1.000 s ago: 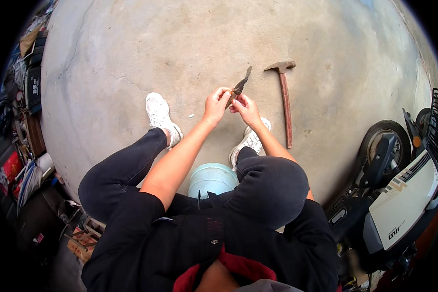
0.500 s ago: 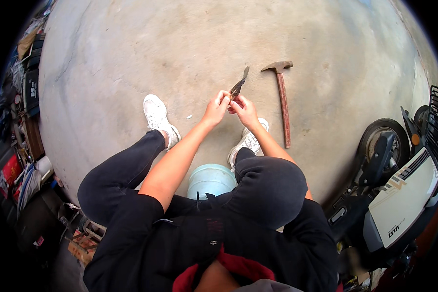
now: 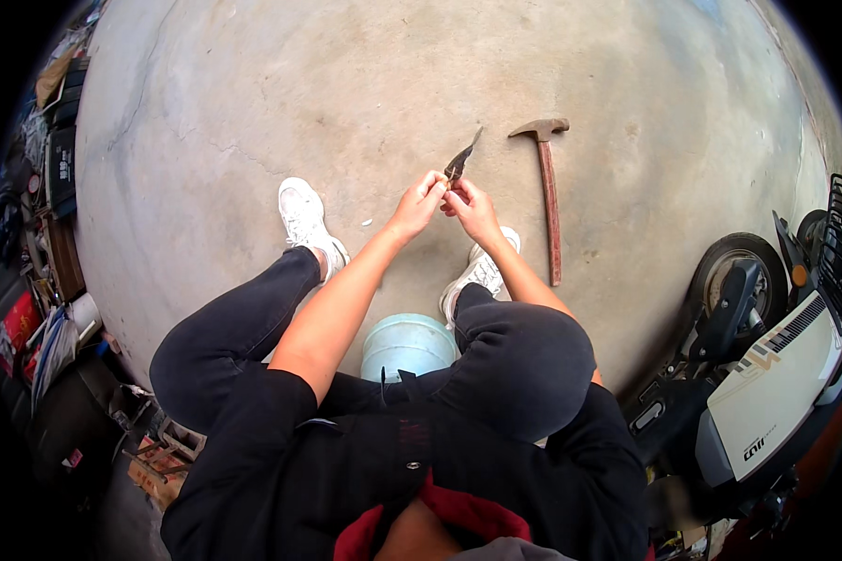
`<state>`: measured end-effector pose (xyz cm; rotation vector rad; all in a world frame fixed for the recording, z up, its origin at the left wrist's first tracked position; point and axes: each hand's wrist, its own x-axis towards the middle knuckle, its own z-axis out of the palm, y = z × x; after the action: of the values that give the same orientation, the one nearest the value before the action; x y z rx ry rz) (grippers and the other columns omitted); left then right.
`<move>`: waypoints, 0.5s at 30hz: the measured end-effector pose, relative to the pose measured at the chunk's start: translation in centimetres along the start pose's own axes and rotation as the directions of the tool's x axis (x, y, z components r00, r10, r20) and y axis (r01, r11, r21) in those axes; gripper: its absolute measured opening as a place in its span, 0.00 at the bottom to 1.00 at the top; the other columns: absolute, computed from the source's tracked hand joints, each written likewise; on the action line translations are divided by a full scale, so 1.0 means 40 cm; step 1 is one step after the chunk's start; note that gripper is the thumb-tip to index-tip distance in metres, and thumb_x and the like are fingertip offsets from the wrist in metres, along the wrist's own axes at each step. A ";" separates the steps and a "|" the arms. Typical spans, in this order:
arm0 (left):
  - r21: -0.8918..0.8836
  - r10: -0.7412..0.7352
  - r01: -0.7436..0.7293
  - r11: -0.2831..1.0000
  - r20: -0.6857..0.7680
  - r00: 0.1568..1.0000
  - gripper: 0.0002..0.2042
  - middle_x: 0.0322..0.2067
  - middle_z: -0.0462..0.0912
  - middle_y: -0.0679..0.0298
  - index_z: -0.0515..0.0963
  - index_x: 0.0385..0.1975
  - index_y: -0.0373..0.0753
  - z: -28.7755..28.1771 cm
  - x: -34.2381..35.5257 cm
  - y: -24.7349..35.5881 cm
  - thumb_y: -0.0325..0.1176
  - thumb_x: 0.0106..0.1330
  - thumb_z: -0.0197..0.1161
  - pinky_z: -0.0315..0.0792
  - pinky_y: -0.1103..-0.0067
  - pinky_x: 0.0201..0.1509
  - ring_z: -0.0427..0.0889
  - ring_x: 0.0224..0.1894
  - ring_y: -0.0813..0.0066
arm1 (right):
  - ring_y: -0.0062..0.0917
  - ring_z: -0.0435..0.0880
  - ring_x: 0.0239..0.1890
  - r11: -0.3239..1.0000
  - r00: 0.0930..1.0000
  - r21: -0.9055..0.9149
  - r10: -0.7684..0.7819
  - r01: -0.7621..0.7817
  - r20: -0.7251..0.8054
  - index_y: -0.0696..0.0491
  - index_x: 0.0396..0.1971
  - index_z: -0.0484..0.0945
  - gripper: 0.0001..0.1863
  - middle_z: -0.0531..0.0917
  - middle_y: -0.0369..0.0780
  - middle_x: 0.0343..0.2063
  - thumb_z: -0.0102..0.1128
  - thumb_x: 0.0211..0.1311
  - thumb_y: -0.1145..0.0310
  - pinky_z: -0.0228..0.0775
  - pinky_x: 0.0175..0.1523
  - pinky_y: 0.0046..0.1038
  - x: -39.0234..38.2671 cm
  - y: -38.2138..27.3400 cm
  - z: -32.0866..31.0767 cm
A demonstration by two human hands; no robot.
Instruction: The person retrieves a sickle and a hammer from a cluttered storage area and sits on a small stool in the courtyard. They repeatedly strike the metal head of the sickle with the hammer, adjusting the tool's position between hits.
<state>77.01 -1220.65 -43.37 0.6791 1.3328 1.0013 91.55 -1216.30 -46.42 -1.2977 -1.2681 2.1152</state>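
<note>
Out in front of my knees, both my hands meet on a short tool that looks like a knife (image 3: 456,168). It has a narrow grey blade pointing away from me and a dark, ragged-looking wrapped part below. My left hand (image 3: 421,200) pinches its near end from the left. The fingers of my right hand (image 3: 472,208) close on the same end, and they hide what the end looks like. A small light-brown bit shows between the fingertips. To the right on the concrete floor lies a claw hammer (image 3: 549,201) with a worn red-brown handle, its rusty head at the far end.
A pale blue bucket-like drum (image 3: 408,341) stands between my legs. My white shoes (image 3: 301,213) rest on the floor (image 3: 253,84), a small white scrap (image 3: 367,222) between them. A white and black motorbike (image 3: 767,383) stands at right; piled clutter (image 3: 61,252) lines the left.
The knife-like tool has turned slightly between my fingers, its blade now showing narrower. Both hands stay together in nearly the same place.
</note>
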 end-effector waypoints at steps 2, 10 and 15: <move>-0.016 -0.018 0.018 1.000 -0.013 1.000 0.08 0.34 0.73 0.73 0.71 0.36 0.41 0.001 -0.001 0.003 0.38 0.72 0.48 0.65 0.84 0.47 0.70 0.40 0.86 | 0.20 0.83 0.30 0.999 1.000 0.038 0.005 -0.005 0.012 0.60 0.43 0.73 0.12 0.82 0.40 0.33 0.55 0.65 0.69 0.76 0.34 0.21 0.003 0.005 0.000; -0.057 -0.088 0.088 0.994 0.000 0.996 0.10 0.36 0.72 0.75 0.72 0.38 0.43 -0.003 0.002 0.019 0.41 0.72 0.49 0.64 0.85 0.47 0.68 0.41 0.87 | 0.23 0.83 0.33 0.998 0.998 0.037 0.051 -0.052 0.029 0.60 0.45 0.72 0.14 0.81 0.40 0.34 0.56 0.65 0.67 0.77 0.36 0.22 0.008 0.011 -0.009; -0.059 -0.103 0.104 0.993 0.016 0.995 0.10 0.35 0.72 0.75 0.72 0.38 0.42 0.003 -0.004 0.017 0.41 0.72 0.49 0.65 0.85 0.46 0.69 0.40 0.87 | 0.21 0.82 0.34 0.995 0.997 0.063 0.069 -0.071 0.024 0.60 0.47 0.73 0.17 0.81 0.40 0.34 0.59 0.63 0.66 0.77 0.36 0.23 -0.010 0.020 -0.004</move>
<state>77.02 -1220.46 -42.70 0.5646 1.3082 0.9481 92.03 -1216.92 -46.90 -1.3141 -1.1694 2.2046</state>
